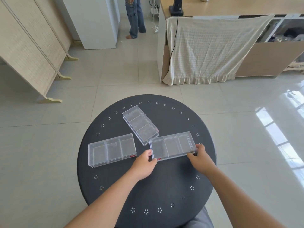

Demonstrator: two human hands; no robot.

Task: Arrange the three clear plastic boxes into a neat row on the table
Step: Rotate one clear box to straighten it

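Three clear plastic boxes with inner dividers lie on a round black table [148,186]. The left box [111,149] rests flat near the table's left side. The far box [140,125] lies turned at an angle in the middle, its near corner close to the right box. The right box [172,146] is gripped at both near corners: my left hand [144,163] pinches its near left corner, and my right hand [199,157] holds its near right corner.
The table is small, with a ring of punched holes near its rim and tiled floor all round. A folding screen [29,51] stands at the left, a cloth-draped counter [210,50] at the right, and a person's legs [134,17] at the far end.
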